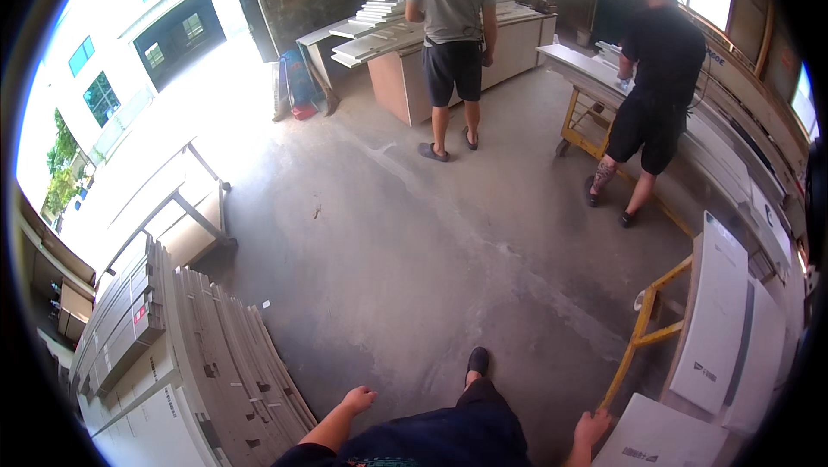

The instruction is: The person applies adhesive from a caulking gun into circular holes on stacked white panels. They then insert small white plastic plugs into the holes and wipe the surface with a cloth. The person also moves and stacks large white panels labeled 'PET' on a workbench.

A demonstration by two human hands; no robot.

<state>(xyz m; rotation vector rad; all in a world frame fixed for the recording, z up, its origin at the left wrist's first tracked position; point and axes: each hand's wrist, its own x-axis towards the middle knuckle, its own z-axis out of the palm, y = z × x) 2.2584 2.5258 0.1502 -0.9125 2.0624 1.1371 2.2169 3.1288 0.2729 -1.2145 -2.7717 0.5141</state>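
Note:
My left hand [358, 400] hangs out to the left, its fingers loosely curled with nothing showing in them. It is nearest to a tall stack of flat grey-white cartons [233, 355] at the lower left. At the lower right, my right hand [592, 426] is also curled, and no object shows in it. It overlaps the lower end of a yellow metal cart frame [642, 325] and sits beside a white flat carton [660, 437]; whether it touches either I cannot tell. My shoe [477, 362] shows on the concrete floor ahead of my body.
A person in grey [453, 1] stands at a bench [405, 87] stacked with white panels [379, 14]. Another in black [660, 53] bends over a long table [595, 70] on a yellow cart. A metal trolley [203, 217] stands left, by the bright doorway. White cartons [716, 320] line the right.

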